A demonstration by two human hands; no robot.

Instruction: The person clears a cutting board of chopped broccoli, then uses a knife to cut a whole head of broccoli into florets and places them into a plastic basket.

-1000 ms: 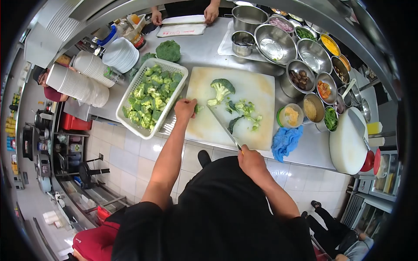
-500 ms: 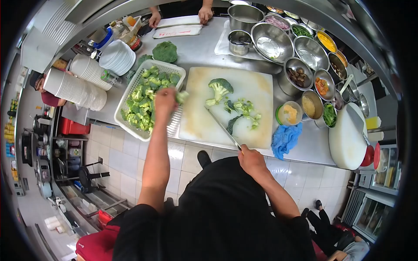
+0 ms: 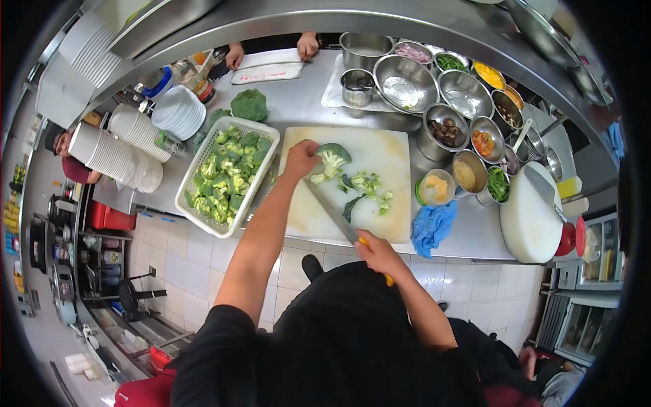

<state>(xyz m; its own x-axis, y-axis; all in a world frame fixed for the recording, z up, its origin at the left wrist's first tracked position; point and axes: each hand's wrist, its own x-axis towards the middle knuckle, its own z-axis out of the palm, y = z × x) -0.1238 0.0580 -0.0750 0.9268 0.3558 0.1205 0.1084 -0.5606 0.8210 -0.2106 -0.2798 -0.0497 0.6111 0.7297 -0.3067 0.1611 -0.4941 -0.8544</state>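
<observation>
My left hand [image 3: 301, 159] grips the stem of a broccoli head [image 3: 331, 157] lying on the white cutting board [image 3: 380, 146]. My right hand [image 3: 374, 251] is closed around a yellow-handled knife [image 3: 331, 211], whose blade lies flat across the board's near left part. Cut broccoli pieces [image 3: 366, 190] are scattered in the board's middle. Left of the board, a white plastic basket [image 3: 196, 211] holds several cut florets [image 3: 227, 169].
A whole broccoli [image 3: 249, 105] lies behind the basket. Stacks of white bowls [image 3: 122, 146] stand at the left. Steel bowls [image 3: 407, 83] with ingredients crowd the back right. A blue cloth [image 3: 432, 224] lies right of the board. Another person's hands [image 3: 271, 49] rest on towels at the counter's far side.
My left hand dropped a floret into the basket, then moved right to the broccoli head on the board. The knife stayed on the board.
</observation>
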